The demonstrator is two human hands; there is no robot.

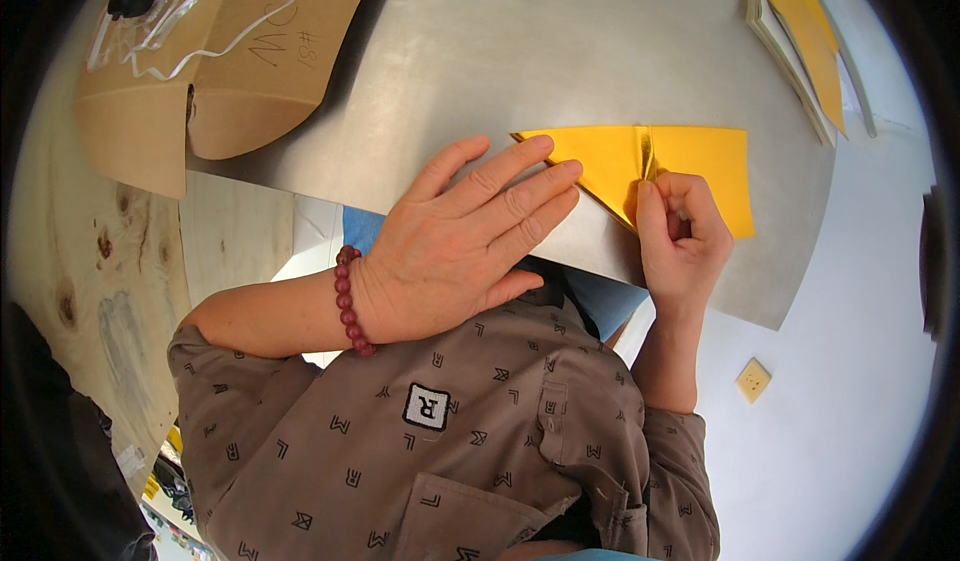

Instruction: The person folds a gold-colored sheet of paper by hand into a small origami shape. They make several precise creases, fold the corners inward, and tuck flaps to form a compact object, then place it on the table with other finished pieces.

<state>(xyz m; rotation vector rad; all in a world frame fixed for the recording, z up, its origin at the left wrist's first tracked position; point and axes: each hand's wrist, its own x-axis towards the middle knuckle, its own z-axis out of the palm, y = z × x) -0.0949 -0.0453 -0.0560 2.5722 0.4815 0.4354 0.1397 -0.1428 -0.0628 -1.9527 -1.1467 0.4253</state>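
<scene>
A shiny gold sheet of paper [705, 161] lies on the metal table top, folded so that its left side tapers to a point. A raised crease runs across it near the middle. My left hand [470, 231] is laid out flat with fingers extended, its fingertips resting on the tapered left edge of the paper. A beaded dark-red bracelet [347, 301] circles that wrist. At the crease, my right hand [685, 226] is closed, with thumb and index finger pinching the gold paper. The paper's underside and part of its lower edge are hidden.
The grey metal table [450, 51] has its near edge close to my body. An open cardboard box [265, 71] with clear plastic stands at the left. A stack of paper with yellow sheets [800, 31] lies at the far right. A wall socket [753, 380] shows at right.
</scene>
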